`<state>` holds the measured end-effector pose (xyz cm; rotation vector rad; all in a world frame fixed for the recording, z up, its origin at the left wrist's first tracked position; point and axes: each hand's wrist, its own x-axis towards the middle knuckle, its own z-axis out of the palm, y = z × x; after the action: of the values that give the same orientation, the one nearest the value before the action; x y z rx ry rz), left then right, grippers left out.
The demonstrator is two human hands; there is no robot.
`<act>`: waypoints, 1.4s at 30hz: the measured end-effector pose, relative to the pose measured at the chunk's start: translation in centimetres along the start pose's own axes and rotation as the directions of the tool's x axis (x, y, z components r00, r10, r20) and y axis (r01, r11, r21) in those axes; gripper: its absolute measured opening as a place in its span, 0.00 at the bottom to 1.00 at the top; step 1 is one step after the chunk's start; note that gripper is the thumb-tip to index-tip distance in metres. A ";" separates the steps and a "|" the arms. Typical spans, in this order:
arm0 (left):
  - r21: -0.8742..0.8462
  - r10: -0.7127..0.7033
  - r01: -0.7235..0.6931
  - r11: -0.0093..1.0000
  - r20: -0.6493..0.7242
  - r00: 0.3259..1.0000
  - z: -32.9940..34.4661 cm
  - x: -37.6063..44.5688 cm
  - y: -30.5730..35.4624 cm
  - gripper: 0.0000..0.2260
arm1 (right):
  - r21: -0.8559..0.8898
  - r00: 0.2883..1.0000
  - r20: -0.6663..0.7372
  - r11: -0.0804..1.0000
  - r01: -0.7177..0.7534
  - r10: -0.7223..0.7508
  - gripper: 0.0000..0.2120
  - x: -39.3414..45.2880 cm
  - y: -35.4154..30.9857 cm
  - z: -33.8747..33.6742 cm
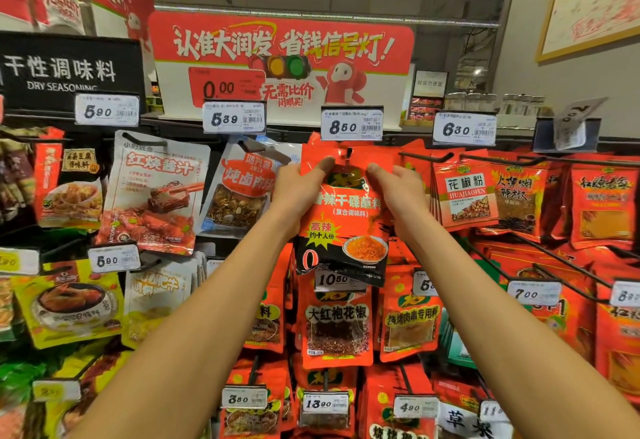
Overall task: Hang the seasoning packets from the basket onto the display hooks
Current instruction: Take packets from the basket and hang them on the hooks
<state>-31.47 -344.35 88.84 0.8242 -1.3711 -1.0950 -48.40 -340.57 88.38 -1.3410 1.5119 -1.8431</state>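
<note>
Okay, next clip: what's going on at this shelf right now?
A person is restocking a dry seasoning display. Both hands, left hand and right hand, pinch the top of a red packet and hold its hang hole at the hook under the 8.50 price tag. Whether it is fully seated is unclear.

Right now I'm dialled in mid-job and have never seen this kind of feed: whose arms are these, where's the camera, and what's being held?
There is no machine here: a person wears one wide-angle camera on the head, so both bare arms reach away from you. The left hand and right hand each pinch a top corner of a red seasoning packet, held up at a display hook under the 8.50 price tag. The hook seems to poke through its hanging hole. Other packets hang all around. No basket is in view.
</note>
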 end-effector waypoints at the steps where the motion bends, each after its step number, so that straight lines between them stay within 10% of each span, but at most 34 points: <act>1: -0.005 0.005 -0.005 1.000 0.021 1.000 -0.4 -0.3 -0.6 0.10 | 0.036 1.000 0.022 0.999 0.011 -0.012 0.10 -0.3 0.4 -0.3; 7: 0.006 0.066 -0.067 0.998 0.120 0.991 -2.2 -1.2 -2.5 0.05 | -0.033 0.996 -0.012 0.996 0.085 -0.085 0.16 -0.3 1.1 -0.5; 17: 0.034 -0.153 0.157 0.987 -0.105 0.983 1.8 7.1 -4.5 0.05 | -0.261 0.972 -0.222 0.956 -0.131 0.073 0.17 7.4 1.9 3.2; 22: 0.215 -0.106 0.159 0.963 -0.239 0.965 2.4 8.6 -4.4 0.24 | -0.281 0.982 -0.175 0.952 -0.120 0.072 0.15 8.2 2.1 3.9; 32: 0.240 0.018 0.020 0.971 -0.156 0.988 -0.7 4.1 -4.2 0.18 | -0.360 0.993 -0.085 0.927 -0.108 0.083 0.13 5.6 2.5 -0.7; 42: 0.002 -0.052 0.052 0.999 -0.002 0.999 -0.3 -9.0 -1.0 0.07 | 0.135 0.971 0.180 0.974 -0.183 0.157 0.09 -4.8 2.9 -11.8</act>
<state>-30.31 -336.26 84.90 0.8666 -1.3561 -1.1326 -57.02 -331.59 84.35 -1.2225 1.3292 -1.6569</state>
